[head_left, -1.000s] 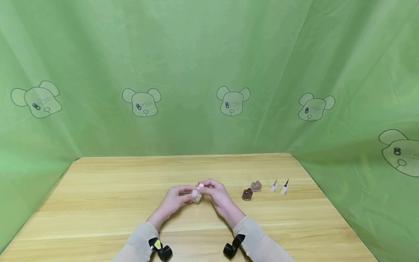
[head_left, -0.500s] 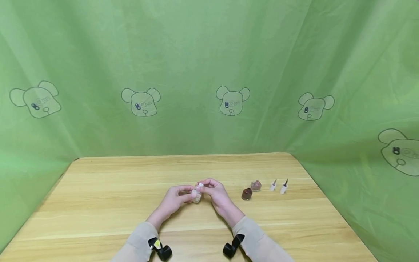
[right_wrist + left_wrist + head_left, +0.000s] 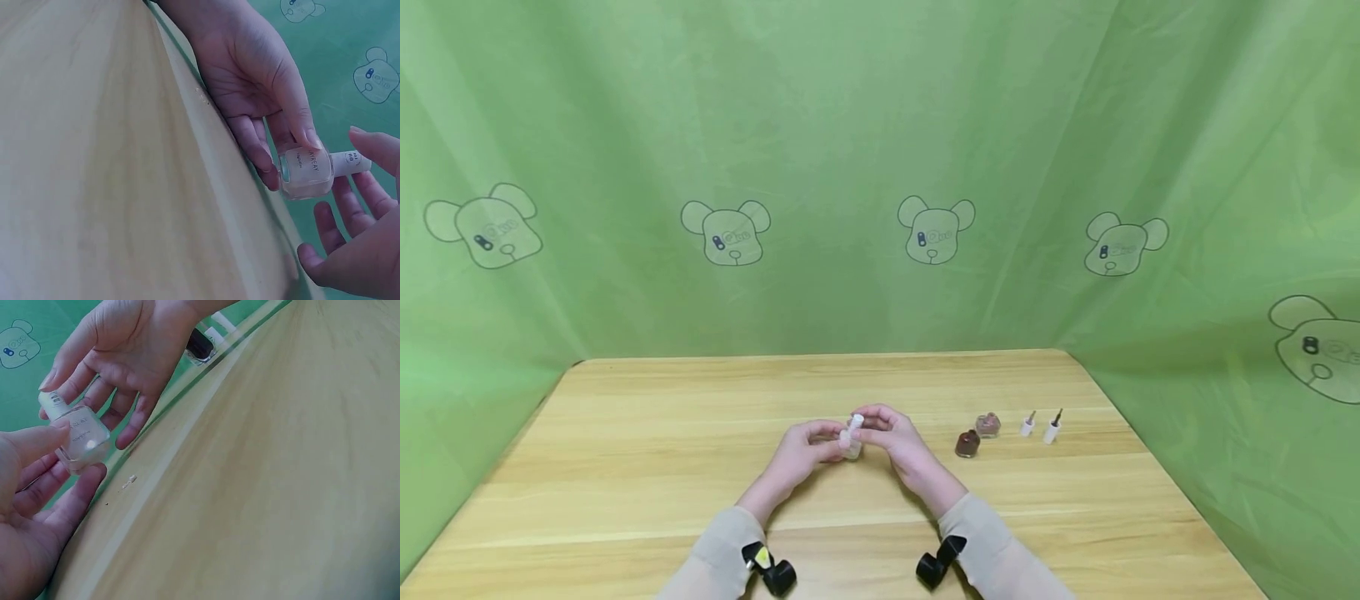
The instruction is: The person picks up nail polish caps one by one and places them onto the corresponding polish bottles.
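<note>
A small clear nail polish bottle [image 3: 306, 174] with pale contents and a white cap [image 3: 350, 163] is held close over the table in front of the person. My left hand [image 3: 801, 456] grips the glass body, thumb across the label and fingers behind and below. Around the cap is my right hand [image 3: 901, 442]; its fingers lie along the cap's far side. In the right wrist view a narrow gap shows between the right thumb [image 3: 375, 145] and the cap. The cap sits on the bottle neck.
To the right stand a dark red nail polish bottle [image 3: 967, 444] and a pink one [image 3: 988, 426], both uncapped. Beyond them, two white brush caps [image 3: 1027, 427] stand with brushes pointing up. Small whitish flecks [image 3: 129, 481] lie on the wooden table [image 3: 647, 467]. A green curtain [image 3: 827, 125] hangs behind.
The bottle has tipped more upright, and more of its white cap shows above the right thumb. My right hand and forearm have shifted slightly right. The other bottles and brush caps stand as before.
</note>
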Available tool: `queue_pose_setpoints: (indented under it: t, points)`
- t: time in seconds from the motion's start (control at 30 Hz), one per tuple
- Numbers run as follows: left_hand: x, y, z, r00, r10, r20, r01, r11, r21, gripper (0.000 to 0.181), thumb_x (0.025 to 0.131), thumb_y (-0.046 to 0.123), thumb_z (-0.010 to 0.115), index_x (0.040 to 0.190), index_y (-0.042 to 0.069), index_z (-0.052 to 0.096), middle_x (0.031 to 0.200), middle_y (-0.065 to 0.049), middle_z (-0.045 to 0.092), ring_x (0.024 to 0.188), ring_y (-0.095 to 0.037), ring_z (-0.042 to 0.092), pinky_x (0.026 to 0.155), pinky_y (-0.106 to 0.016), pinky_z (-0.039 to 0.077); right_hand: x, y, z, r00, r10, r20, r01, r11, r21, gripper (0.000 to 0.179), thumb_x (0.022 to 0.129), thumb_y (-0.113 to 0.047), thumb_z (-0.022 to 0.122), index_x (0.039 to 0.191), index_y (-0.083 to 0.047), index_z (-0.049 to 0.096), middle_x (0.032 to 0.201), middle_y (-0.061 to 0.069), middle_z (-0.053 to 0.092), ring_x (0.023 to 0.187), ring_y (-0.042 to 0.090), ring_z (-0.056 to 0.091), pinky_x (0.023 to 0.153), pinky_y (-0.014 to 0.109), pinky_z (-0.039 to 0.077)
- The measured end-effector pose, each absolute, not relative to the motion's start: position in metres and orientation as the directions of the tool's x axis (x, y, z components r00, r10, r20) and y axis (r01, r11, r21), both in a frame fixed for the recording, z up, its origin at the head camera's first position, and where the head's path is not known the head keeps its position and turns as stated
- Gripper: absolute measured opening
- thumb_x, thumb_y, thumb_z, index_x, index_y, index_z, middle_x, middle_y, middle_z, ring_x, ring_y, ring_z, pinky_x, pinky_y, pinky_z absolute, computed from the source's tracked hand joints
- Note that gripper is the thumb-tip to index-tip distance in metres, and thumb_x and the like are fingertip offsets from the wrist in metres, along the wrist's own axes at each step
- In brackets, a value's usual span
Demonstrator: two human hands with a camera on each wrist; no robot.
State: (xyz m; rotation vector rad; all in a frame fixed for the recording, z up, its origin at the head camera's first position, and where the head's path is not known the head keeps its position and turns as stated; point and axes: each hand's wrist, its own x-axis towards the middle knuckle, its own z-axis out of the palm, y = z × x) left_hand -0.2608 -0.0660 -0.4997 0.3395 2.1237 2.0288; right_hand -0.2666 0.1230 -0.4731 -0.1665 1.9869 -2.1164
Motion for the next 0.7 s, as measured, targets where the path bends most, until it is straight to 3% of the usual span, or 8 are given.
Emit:
queue_pose_setpoints:
  t: [0.13,0.23,0.37,0.53,0.7]
  points:
    - [-0.264,-0.071,-0.498,-0.969,0.245,0.009,0.015,0.021,1.0,0.04,0.087,0.014,0.072,0.12,-0.007,0.062,0.117,-0.023,0.066,0.089,-0.019,0.071,0.085,-0.034,0.059,-0.266,0.124,-0.465,-0.971,-0.232,-0.067,0.074,-0.022,-0.997,0.044,0.082,-0.004,0.072,0.123,-0.001,0.058,0.116,0.009,0.068,0.105,0.015,0.061,0.105,0.038,0.042]
    - [-0.269,-0.078,-0.496,-0.981,0.196,0.008,0.011,0.015,1.0,0.04,0.086,0.013,0.073,0.12,-0.005,0.062,0.118,-0.023,0.066,0.088,-0.021,0.072,0.086,-0.036,0.059,-0.264,0.126,-0.457,-0.974,-0.219,-0.055,0.06,-0.018,-0.998,0.045,0.083,-0.005,0.071,0.126,0.0,0.057,0.124,0.017,0.063,0.114,0.025,0.059,0.099,0.03,0.049]
    - [-0.273,-0.092,-0.489,-0.992,0.127,0.016,0.022,0.053,0.998,0.04,0.083,0.017,0.076,0.119,0.0,0.065,0.119,-0.018,0.067,0.09,-0.018,0.071,0.087,-0.035,0.058,-0.261,0.128,-0.444,-0.976,-0.215,-0.021,0.024,-0.012,-1.0,0.046,0.083,-0.005,0.071,0.126,0.0,0.056,0.127,0.019,0.061,0.119,0.032,0.056,0.096,0.026,0.051]
    - [-0.277,-0.11,-0.481,-0.997,0.07,0.036,0.043,0.114,0.993,0.042,0.082,0.021,0.077,0.119,0.005,0.066,0.121,-0.014,0.066,0.095,-0.015,0.069,0.09,-0.033,0.055,-0.258,0.13,-0.431,-0.976,-0.217,0.02,-0.025,0.019,-1.0,0.042,0.082,-0.007,0.072,0.122,-0.001,0.059,0.12,0.013,0.064,0.112,0.024,0.059,0.094,0.026,0.052]
    - [-0.282,-0.132,-0.477,-0.998,0.045,0.032,0.037,0.127,0.991,0.044,0.083,0.019,0.076,0.122,0.004,0.063,0.125,-0.015,0.064,0.097,-0.015,0.068,0.094,-0.033,0.054,-0.253,0.13,-0.419,-0.968,-0.239,0.071,-0.085,0.047,-0.995,0.039,0.083,-0.008,0.072,0.12,-0.002,0.061,0.119,0.012,0.065,0.117,0.032,0.057,0.096,0.028,0.05]
